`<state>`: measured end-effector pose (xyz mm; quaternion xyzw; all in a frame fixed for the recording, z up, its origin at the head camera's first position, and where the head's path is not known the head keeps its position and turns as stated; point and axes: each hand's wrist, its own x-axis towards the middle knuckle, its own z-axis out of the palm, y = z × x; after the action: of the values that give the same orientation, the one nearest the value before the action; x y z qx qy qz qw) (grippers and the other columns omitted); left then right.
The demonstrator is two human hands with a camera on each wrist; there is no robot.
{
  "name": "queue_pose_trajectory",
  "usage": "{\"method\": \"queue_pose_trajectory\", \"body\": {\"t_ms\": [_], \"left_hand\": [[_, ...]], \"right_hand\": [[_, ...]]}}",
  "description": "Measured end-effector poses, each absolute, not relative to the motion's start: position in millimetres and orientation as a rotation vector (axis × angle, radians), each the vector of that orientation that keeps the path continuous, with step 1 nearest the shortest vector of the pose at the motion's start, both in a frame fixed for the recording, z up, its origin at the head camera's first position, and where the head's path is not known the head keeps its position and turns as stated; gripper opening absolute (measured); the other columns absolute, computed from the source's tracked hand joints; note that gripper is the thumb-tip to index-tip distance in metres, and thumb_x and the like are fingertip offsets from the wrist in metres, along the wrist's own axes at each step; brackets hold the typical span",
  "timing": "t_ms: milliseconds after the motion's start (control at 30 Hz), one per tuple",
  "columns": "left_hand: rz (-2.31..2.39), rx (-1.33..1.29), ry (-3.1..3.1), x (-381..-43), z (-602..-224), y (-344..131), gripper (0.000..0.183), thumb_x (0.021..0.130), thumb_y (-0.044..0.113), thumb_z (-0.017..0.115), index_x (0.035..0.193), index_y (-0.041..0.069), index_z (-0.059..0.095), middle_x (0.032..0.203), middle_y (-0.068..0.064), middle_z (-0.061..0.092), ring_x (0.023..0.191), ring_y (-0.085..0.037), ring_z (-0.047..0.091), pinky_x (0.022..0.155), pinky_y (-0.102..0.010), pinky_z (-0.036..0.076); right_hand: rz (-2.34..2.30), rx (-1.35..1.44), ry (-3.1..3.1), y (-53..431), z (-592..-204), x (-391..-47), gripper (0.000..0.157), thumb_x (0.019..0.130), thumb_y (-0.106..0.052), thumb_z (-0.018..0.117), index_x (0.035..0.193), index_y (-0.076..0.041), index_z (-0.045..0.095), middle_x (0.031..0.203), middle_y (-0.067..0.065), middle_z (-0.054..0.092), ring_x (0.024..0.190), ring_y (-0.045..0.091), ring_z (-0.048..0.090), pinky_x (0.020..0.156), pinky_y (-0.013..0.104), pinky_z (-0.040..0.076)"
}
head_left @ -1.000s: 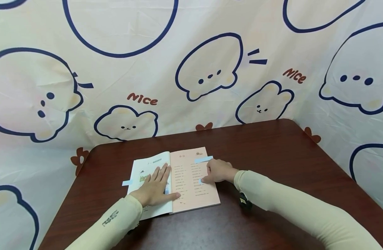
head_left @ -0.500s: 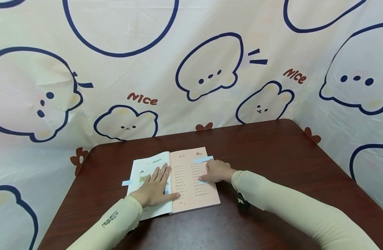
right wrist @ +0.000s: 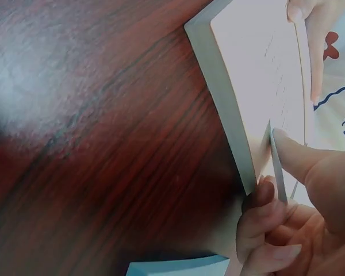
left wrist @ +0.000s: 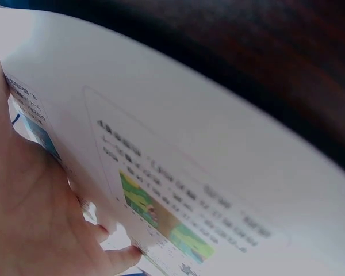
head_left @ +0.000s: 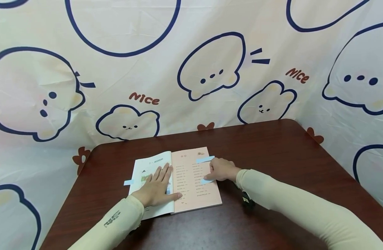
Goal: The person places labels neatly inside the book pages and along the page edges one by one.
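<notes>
An open book (head_left: 197,198) lies on the dark wooden table, a pale pink page with printed lines on its right and a white page (left wrist: 63,52) with small pictures on its left. My left hand (head_left: 157,189) rests flat across the left page, fingers spread, thumb reaching over onto the pink page. At the book's right edge, my right hand (head_left: 222,170) pinches a light blue strip (head_left: 206,181) between thumb and curled fingers; the right wrist view shows this strip (right wrist: 278,167) nearly edge-on over the page. Its far end is hidden by the hand.
Another light blue strip (head_left: 205,159) sticks out past the pink page's upper right edge. A similar strip (head_left: 127,182) projects from the left page. A printed cloth (head_left: 191,69) hangs behind the brown table (head_left: 257,146).
My right hand shifts slightly left over the pink page, then back right, showing more of the blue strip under the thumb. The left hand and the book stay in place.
</notes>
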<state>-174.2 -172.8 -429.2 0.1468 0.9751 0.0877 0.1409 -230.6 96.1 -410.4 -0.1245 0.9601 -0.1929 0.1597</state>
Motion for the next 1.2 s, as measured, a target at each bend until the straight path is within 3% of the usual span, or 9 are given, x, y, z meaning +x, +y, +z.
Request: {"method": "queue_pose_trajectory", "body": {"t_ms": [500,800,967,1200], "left_hand": [[0.256,0.431,2.812,-175,-428,-173,0.115,0.087,0.079,0.052,0.163,0.006,0.008,0.173,-0.012,0.002,0.158,-0.042,0.008,0.121,-0.068,0.016],[0.246,0.429,2.81,-174,-429,-172,0.115,0.086,0.08,0.051,0.163,0.006,0.008,0.173,-0.012,0.003,0.158,-0.042,0.009,0.121,-0.068,0.017],[0.249,0.427,2.805,-174,-429,-172,0.115,0.086,0.08,0.051,0.163,0.006,0.008,0.173,-0.013,0.003,0.158,-0.043,0.009,0.121,-0.068,0.017],[0.261,0.434,2.806,-175,-430,-172,0.115,0.086,0.079,0.051,0.163,0.005,0.009,0.172,-0.013,0.003,0.158,-0.043,0.007,0.121,-0.069,0.015]], "right_hand": [[-0.501,-0.41,2.776,110,-406,-231,0.039,0.085,-0.039,0.081,0.063,-0.014,0.059,0.055,-0.006,0.052,0.057,0.012,0.051,0.06,0.031,0.034],[-0.355,-0.391,2.77,99,-406,-225,0.037,0.084,-0.053,0.074,0.084,-0.017,0.067,0.068,-0.003,0.061,0.063,0.014,0.053,0.063,0.034,0.039],[-0.281,-0.393,2.79,94,-409,-225,0.055,0.078,-0.066,0.072,0.109,-0.021,0.07,0.089,-0.004,0.07,0.081,0.014,0.061,0.076,0.041,0.045],[-0.239,-0.372,2.793,93,-414,-227,0.07,0.073,-0.075,0.07,0.114,-0.019,0.069,0.095,-0.004,0.071,0.084,0.014,0.061,0.08,0.042,0.044]]}}
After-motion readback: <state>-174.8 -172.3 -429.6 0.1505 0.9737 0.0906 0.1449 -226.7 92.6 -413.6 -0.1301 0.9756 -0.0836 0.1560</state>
